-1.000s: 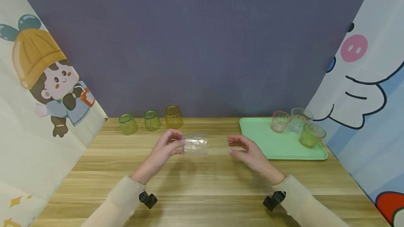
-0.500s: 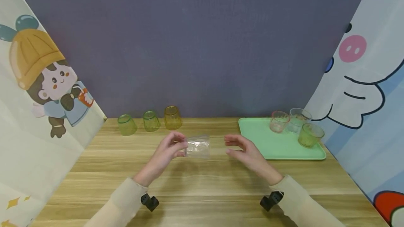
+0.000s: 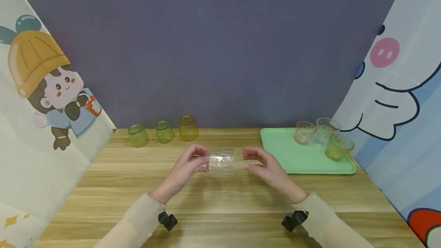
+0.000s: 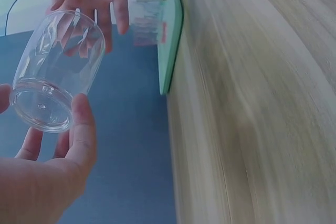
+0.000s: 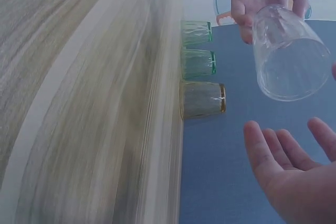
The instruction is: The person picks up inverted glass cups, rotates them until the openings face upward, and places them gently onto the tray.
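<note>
A clear glass cup lies on its side in the air above the table, its mouth toward the right. My left hand grips it by the base end, as the left wrist view shows with fingertips around the cup's bottom. Facing the cup's mouth, my right hand has its fingers spread and relaxed, with a small gap to the rim in the head view. In the right wrist view, the fingers of that hand are apart from the cup and hold nothing.
Two green glasses and an amber glass stand along the table's back edge at left. On the right, a mint-green tray bears a pink-rimmed glass, a clear glass and a yellow-green glass. A dark wall panel rises behind.
My left hand has carried the clear cup a little to the right. My right hand has shifted slightly left, so the gap between its fingers and the cup's rim has narrowed.
</note>
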`<action>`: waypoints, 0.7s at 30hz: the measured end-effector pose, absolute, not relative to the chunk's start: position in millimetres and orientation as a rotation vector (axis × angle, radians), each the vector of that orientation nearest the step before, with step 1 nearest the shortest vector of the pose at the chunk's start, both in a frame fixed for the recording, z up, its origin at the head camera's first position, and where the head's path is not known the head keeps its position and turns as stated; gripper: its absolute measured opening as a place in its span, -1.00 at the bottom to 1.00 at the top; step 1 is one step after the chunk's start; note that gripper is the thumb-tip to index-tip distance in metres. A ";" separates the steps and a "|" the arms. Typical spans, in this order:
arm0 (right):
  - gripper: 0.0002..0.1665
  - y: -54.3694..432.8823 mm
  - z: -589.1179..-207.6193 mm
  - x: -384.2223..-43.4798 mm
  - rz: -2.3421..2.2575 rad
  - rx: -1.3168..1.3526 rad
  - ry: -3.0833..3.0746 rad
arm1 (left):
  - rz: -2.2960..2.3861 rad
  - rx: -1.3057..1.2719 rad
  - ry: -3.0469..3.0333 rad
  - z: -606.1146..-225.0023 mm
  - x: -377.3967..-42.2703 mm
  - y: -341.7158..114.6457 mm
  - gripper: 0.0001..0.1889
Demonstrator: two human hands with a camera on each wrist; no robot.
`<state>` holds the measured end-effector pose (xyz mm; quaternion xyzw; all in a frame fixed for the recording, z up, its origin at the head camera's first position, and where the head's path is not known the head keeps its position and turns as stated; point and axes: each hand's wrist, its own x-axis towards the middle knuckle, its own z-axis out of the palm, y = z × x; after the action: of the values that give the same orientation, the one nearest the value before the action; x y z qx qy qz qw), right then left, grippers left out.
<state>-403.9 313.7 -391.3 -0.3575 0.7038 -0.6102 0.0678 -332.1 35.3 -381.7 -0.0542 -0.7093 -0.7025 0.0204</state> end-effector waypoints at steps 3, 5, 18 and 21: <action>-0.43 313.1 -391.4 -403.6 -1.833 -1.098 2.113 | -2.184 -0.176 -2.201 -381.7 -332.3 36.7 -0.64; -0.42 312.5 -390.8 -403.1 -1.832 -1.105 2.108 | -2.183 -0.180 -2.198 -381.0 -331.5 37.5 -0.64; -0.37 309.1 -389.7 -399.0 -1.839 -1.112 2.057 | -2.208 -0.225 -2.195 -384.0 -333.0 47.0 -0.63; -0.36 308.2 -388.9 -397.6 -1.840 -1.108 2.058 | -2.213 -0.220 -2.190 -383.9 -332.8 49.3 -0.63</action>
<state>-397.6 308.2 -388.9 -0.3712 0.6894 -0.6164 0.0832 -332.8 49.3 -383.9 -0.0706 -0.7016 -0.7090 0.0104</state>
